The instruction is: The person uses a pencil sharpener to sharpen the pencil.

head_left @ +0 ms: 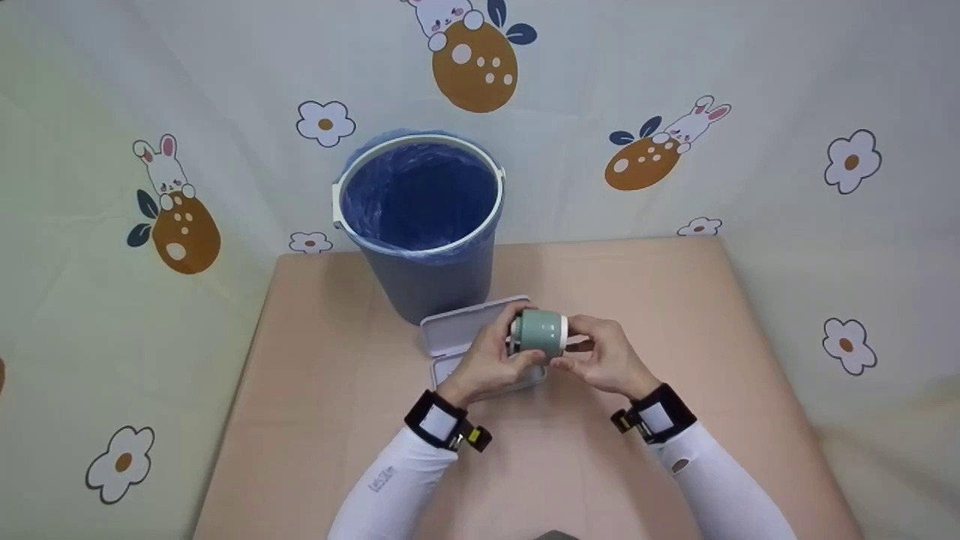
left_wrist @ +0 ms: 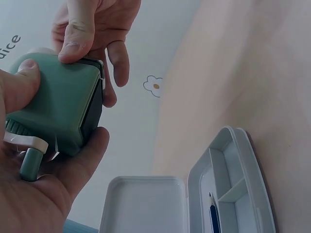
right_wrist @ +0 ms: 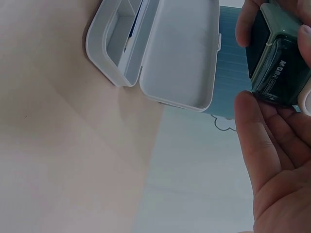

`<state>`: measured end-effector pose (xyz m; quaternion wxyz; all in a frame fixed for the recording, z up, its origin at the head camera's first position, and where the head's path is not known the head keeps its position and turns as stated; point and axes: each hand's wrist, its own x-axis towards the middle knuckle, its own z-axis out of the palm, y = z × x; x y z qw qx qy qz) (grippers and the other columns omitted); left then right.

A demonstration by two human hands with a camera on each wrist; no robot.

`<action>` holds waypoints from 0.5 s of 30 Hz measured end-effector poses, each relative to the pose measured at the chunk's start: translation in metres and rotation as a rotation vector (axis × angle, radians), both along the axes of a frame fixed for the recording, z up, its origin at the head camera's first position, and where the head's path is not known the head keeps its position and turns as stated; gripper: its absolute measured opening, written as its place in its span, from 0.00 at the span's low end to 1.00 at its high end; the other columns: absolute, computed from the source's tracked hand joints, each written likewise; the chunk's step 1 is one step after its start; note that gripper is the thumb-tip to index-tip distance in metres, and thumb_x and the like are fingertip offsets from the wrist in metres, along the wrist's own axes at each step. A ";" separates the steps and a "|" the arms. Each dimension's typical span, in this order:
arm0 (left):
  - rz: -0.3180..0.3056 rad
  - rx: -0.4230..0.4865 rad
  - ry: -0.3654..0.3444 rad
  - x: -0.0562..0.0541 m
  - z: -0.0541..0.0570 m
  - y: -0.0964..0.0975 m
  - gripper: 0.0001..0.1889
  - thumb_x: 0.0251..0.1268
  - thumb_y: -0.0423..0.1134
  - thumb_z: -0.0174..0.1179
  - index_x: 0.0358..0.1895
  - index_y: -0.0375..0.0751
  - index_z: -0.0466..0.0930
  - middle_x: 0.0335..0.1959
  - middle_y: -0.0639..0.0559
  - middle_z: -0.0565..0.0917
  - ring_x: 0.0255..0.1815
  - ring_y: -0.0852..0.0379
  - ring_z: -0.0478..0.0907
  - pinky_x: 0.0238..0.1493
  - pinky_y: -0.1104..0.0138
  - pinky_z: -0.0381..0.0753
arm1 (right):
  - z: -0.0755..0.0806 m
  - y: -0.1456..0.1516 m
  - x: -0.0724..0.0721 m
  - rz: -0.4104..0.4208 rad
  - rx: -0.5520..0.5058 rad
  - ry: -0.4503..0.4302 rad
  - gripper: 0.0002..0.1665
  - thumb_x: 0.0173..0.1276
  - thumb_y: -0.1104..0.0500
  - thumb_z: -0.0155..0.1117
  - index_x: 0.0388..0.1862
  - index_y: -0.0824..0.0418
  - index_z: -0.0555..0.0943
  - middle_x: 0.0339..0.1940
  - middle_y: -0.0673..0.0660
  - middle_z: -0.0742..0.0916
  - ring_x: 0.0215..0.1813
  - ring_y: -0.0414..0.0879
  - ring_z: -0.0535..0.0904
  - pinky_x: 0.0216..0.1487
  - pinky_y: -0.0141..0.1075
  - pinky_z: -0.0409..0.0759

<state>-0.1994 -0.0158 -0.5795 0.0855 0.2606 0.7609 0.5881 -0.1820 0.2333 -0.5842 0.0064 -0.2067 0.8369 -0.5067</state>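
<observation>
A green pencil sharpener (head_left: 541, 331) with a crank handle (left_wrist: 31, 162) is held up between both hands over the pencil case. My left hand (head_left: 491, 361) grips its body, thumb on one face and fingers beneath, with the crank by the palm. At the opposite end, my right hand (head_left: 609, 354) pinches the sharpener between thumb and fingers, near the dark see-through shavings drawer (right_wrist: 279, 70). Below lies a pale grey pencil case (left_wrist: 250, 179), its lid (right_wrist: 182, 53) standing open. Inside one compartment is a dark blue pencil (left_wrist: 214, 216) with its point showing.
Behind the case stands a tall grey-blue bin (head_left: 442, 289) with a blue liner bag (head_left: 420, 195). A peach-coloured cloth covers the table (head_left: 322, 390). Printed curtains (head_left: 570, 150) rise at the back and both sides.
</observation>
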 end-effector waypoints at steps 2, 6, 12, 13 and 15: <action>-0.004 0.012 -0.013 0.000 0.001 -0.001 0.35 0.68 0.33 0.76 0.76 0.47 0.73 0.67 0.45 0.87 0.65 0.48 0.86 0.69 0.54 0.86 | 0.001 0.000 0.000 0.009 -0.012 -0.008 0.30 0.63 0.67 0.86 0.64 0.66 0.88 0.58 0.64 0.93 0.59 0.62 0.93 0.57 0.45 0.95; 0.009 0.029 -0.009 -0.001 0.000 -0.002 0.36 0.68 0.32 0.75 0.77 0.46 0.73 0.69 0.44 0.85 0.66 0.48 0.86 0.68 0.54 0.87 | 0.003 0.000 -0.001 0.010 -0.030 0.000 0.32 0.62 0.68 0.85 0.66 0.67 0.87 0.60 0.65 0.93 0.58 0.64 0.93 0.56 0.46 0.95; 0.044 0.023 0.006 -0.003 -0.002 -0.005 0.37 0.68 0.32 0.75 0.78 0.41 0.71 0.71 0.41 0.84 0.68 0.46 0.84 0.69 0.53 0.87 | 0.002 0.003 -0.002 0.003 -0.042 -0.001 0.34 0.62 0.68 0.85 0.68 0.69 0.86 0.61 0.67 0.92 0.57 0.67 0.93 0.56 0.45 0.95; 0.048 0.022 0.003 -0.004 -0.002 -0.006 0.37 0.68 0.32 0.75 0.78 0.39 0.71 0.71 0.41 0.84 0.67 0.46 0.84 0.69 0.53 0.87 | 0.001 0.004 -0.002 0.002 -0.040 -0.005 0.35 0.63 0.68 0.85 0.69 0.70 0.85 0.61 0.68 0.92 0.57 0.66 0.93 0.56 0.45 0.95; 0.057 0.016 -0.003 -0.005 -0.003 -0.009 0.37 0.68 0.32 0.76 0.78 0.38 0.71 0.70 0.39 0.84 0.67 0.45 0.84 0.68 0.52 0.87 | 0.000 0.006 -0.001 -0.002 -0.038 -0.012 0.35 0.63 0.68 0.85 0.69 0.70 0.85 0.62 0.69 0.92 0.57 0.67 0.93 0.56 0.46 0.95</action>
